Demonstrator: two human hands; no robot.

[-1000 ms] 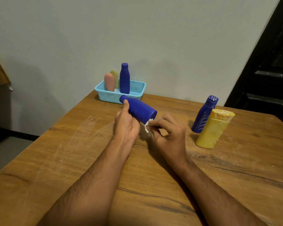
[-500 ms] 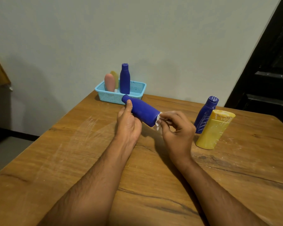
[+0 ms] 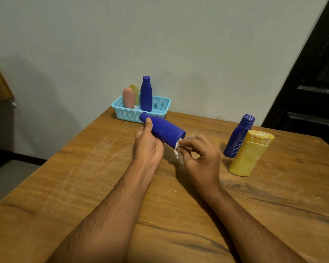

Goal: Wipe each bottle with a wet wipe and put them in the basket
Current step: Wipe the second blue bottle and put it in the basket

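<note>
Blue bottle [image 3: 163, 131]: held tilted above table [image 3: 84, 186], cap toward basket [image 3: 160, 105]. L hand [image 3: 148, 147] grips its neck end, thumb on top. R hand [image 3: 199, 158] pinches wipe [image 3: 177, 150] against bottle base. Basket: 3 bottles upright. Near R hand: dark-blue bottle [image 3: 238, 136] just beside yellow bottle [image 3: 250, 153], both on table.
</note>
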